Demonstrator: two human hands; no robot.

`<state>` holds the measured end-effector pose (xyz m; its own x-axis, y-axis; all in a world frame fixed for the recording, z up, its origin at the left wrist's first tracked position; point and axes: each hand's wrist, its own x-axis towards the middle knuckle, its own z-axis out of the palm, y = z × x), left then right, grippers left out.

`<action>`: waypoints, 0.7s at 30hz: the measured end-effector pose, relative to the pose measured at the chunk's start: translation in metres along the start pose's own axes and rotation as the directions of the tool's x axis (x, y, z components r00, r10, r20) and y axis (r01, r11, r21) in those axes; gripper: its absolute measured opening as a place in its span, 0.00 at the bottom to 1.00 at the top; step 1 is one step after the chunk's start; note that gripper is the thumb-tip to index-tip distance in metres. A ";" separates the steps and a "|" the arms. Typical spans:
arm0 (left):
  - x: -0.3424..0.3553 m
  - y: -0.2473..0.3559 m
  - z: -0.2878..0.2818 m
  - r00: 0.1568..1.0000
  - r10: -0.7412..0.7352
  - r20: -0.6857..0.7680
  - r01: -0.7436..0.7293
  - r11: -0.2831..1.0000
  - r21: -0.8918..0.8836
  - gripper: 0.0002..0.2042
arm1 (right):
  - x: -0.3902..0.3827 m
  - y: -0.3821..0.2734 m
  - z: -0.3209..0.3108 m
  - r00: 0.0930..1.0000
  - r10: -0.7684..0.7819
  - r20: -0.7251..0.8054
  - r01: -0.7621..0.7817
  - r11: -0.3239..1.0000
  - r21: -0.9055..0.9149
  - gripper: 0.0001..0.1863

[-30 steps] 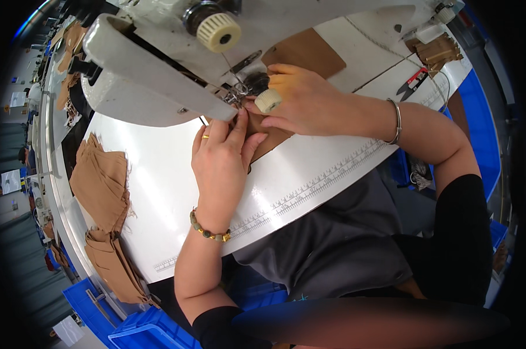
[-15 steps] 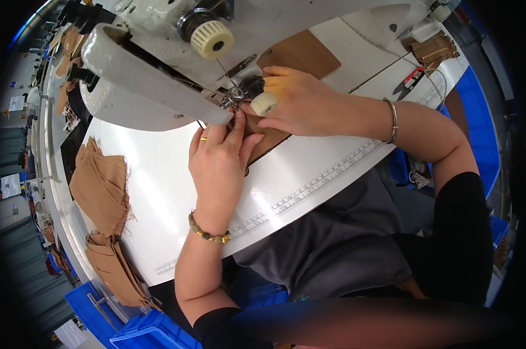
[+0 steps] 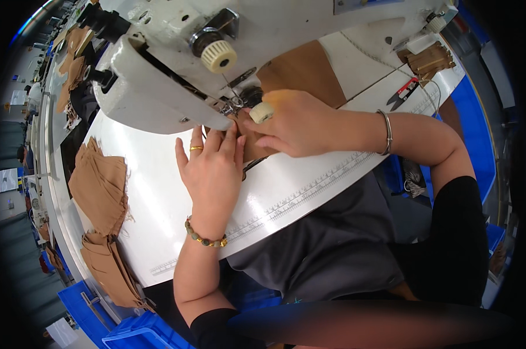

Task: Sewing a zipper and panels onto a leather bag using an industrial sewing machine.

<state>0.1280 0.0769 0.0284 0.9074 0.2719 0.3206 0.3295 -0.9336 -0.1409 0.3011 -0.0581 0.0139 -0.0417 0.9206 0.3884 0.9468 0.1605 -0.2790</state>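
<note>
Under the head of a white sewing machine [image 3: 149, 87] lies a brown fabric piece [image 3: 252, 145], partly hidden by my hands. My left hand [image 3: 212, 166] is open, its fingers spread; the fingertips touch the fabric just in front of the presser foot [image 3: 233, 106]. To the right of the needle area, my right hand [image 3: 301, 122] rests on the same piece with thumb and fingers apart. A cream knob [image 3: 262, 113] covers part of its fingers. A larger brown panel [image 3: 304, 72] spreads out behind this hand, beneath the machine arm.
Brown cut pieces [image 3: 100, 189] lie stacked at the left, with another stack [image 3: 113, 270] nearer me. Red-handled thread snips [image 3: 404, 93] and a bundle of brown strips [image 3: 429, 61] sit at the far right. A printed ruler [image 3: 309, 195] runs along the front edge. Blue bins [image 3: 149, 331] stand below.
My left hand's fingers have spread and moved slightly left, off their bunched position by the needle. My right hand has shifted slightly nearer me. The view has also shifted a little.
</note>
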 end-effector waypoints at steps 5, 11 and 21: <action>0.002 -0.010 0.006 0.996 -0.072 0.043 0.068 0.995 0.071 0.21 | -0.011 -0.026 0.003 0.988 -0.078 0.132 0.078 0.997 0.002 0.26; 0.003 -0.016 0.010 0.989 0.063 -0.131 -0.101 0.948 -0.303 0.12 | -0.015 -0.026 0.006 0.989 -0.086 0.116 0.074 0.992 0.101 0.29; 0.002 -0.019 0.000 0.997 0.071 -0.024 -0.075 0.915 -0.396 0.14 | -0.005 -0.041 -0.002 0.969 -0.049 0.241 0.009 0.987 0.162 0.33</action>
<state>0.1235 0.0947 0.0318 0.9219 0.1993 0.3322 0.1304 -0.9671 0.2184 0.2629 -0.0696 0.0252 -0.1634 0.9704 0.1779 0.8822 0.2245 -0.4140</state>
